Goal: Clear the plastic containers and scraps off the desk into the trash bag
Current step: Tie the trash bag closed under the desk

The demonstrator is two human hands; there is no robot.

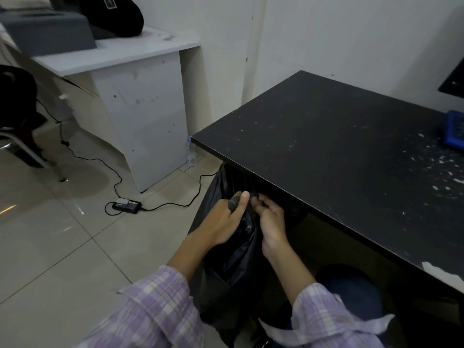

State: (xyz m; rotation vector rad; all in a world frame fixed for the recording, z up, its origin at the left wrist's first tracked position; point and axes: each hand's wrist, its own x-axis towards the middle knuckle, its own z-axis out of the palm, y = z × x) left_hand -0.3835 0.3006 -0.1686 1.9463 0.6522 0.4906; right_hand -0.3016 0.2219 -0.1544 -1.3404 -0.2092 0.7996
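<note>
Item 1. Left hand (223, 219), lilac checked sleeve: fingers curled, thumb raised, gripping a twisted strand of the black plastic trash bag (233, 257) at its gathered mouth.

Item 2. Right hand (271, 219), same sleeve: fingers curled, pinching the bag's other strand just beside the left hand. Both hands appear equally near the bag's neck.

Item 3. Trash bag: hangs below both hands, long axis roughly vertical, just under the near-left edge of the black laminate desk (326, 156). Judged: its mouth is being tied or opened; which one cannot be told.

Item 4. Desk top: white paper-like scraps (442, 172) scattered toward its right side, up and to the right of the fingers, nearer the right hand. Blue object (454, 131) at the desk's far right, partly cut off.

Item 5. Beyond the desk's left corner: clear plastic bottle (190, 153) on the floor, black power adapter (126, 205), white cabinet desk (140, 116).

Legible writing: none.
</note>
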